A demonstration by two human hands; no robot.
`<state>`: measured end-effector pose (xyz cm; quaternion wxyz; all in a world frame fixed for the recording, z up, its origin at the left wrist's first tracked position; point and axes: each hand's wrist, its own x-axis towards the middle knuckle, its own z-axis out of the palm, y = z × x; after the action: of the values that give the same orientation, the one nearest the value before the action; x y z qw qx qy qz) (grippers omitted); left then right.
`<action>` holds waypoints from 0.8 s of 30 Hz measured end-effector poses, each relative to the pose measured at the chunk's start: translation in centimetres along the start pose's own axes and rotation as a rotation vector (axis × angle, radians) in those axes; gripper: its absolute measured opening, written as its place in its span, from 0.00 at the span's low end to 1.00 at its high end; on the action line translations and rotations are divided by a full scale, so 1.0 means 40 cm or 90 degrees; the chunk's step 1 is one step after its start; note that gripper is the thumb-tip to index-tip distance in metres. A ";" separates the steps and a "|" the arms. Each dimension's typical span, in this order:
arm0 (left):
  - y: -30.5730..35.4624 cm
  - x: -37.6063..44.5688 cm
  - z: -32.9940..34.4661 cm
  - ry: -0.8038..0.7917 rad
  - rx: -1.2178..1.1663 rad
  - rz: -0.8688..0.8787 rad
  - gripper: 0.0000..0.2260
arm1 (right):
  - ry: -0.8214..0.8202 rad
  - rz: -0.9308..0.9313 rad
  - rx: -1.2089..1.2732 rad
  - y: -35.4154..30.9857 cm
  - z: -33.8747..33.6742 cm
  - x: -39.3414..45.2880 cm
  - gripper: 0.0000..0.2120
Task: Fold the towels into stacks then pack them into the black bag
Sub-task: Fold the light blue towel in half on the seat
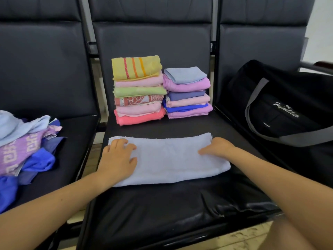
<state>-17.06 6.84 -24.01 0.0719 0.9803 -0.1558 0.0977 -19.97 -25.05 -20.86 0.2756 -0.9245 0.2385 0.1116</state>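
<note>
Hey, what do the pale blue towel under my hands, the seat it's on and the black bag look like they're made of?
Pale blue towel: soft terry-like cloth, matte, with a fuzzy nap and a frayed edge. Seat: probably faux leather or vinyl, black with a slight sheen, wrinkles and stitched panels; real leather can't be ruled out. Black bag: likely woven synthetic fabric, matte, with grey webbing straps and pale lettering.

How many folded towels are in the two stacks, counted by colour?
Yellow striped towel: 1
Pink or coral towels: 4
Green towel: 1
Red patterned towel: 1
Light blue towel: 1
Purple towels: 2
Blue towels: 2
Total: 12
</note>
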 end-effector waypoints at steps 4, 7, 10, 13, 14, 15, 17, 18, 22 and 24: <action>-0.008 -0.001 -0.009 -0.013 -0.019 -0.029 0.17 | -0.030 0.023 0.276 -0.023 -0.001 -0.004 0.21; -0.018 0.014 -0.025 -0.030 -0.076 -0.061 0.14 | -0.020 -0.003 0.348 -0.083 0.006 -0.031 0.11; -0.032 0.023 -0.033 -0.052 -0.127 -0.066 0.13 | -0.037 -0.074 0.383 -0.162 0.020 -0.067 0.03; -0.039 0.021 -0.032 -0.048 -0.130 -0.062 0.13 | -0.091 -0.148 0.426 -0.225 0.051 -0.100 0.09; -0.038 0.020 -0.032 -0.045 -0.129 -0.066 0.14 | -0.099 -0.168 0.414 -0.244 0.063 -0.112 0.10; -0.037 0.019 -0.031 -0.041 -0.126 -0.070 0.14 | -0.106 -0.186 0.397 -0.261 0.079 -0.118 0.11; -0.034 0.015 -0.031 -0.031 -0.112 -0.076 0.15 | -0.156 -0.204 0.372 -0.291 0.108 -0.132 0.09; -0.034 0.013 -0.030 -0.024 -0.107 -0.079 0.15 | -0.205 -0.202 0.362 -0.304 0.119 -0.140 0.07; -0.042 -0.003 -0.027 -0.003 -0.112 -0.100 0.18 | -0.223 -0.239 0.180 -0.299 0.136 -0.124 0.12; -0.047 -0.012 -0.028 0.008 -0.125 -0.122 0.22 | -0.077 -0.291 0.058 -0.260 0.127 -0.092 0.12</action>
<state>-17.10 8.95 -23.21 0.1777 0.9783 -0.0696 0.0811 -18.29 -13.14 -19.05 0.3489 -0.9327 0.0112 0.0905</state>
